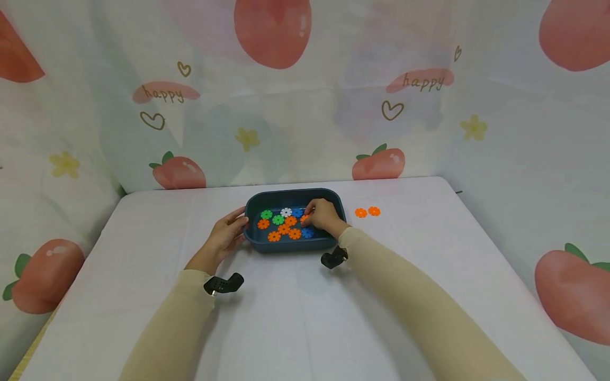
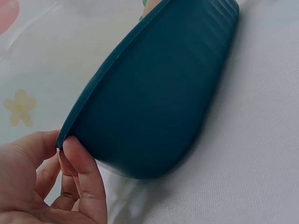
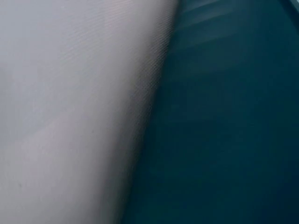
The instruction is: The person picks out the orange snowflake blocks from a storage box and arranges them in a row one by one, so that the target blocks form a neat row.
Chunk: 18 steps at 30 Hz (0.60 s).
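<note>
Plainly, left fingers pinching tray, right fingers perhaps on orange disc

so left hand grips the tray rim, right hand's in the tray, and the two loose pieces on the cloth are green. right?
Colour's wrong: the two loose pieces on the cloth are orange, as the head view shows. The left hand does grip the tray rim, and the right hand is in the tray.

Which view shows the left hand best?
The left wrist view: there the left hand appears close up, pinching the teal tray at its rim. The head view shows the hand smaller, at the tray's left end; the right wrist view lacks it.
</note>
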Each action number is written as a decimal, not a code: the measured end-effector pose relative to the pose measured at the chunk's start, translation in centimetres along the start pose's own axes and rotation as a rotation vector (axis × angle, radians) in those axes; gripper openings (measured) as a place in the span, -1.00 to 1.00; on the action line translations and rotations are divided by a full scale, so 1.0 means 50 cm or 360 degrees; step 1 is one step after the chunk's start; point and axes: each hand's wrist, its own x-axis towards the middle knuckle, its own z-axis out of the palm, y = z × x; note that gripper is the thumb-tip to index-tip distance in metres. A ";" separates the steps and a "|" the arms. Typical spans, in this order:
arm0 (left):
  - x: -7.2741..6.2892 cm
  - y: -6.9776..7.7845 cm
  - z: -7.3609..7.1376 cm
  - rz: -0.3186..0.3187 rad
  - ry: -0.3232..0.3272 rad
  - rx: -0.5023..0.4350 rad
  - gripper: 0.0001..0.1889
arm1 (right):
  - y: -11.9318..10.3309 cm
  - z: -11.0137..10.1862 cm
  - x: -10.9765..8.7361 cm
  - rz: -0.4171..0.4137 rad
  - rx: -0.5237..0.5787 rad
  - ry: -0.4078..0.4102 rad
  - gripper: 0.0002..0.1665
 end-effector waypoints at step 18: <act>0.002 0.000 0.000 -0.0001 0.0001 0.0005 -0.46 | -0.019 -0.065 -0.013 -0.0150 -0.0082 -0.0089 -0.78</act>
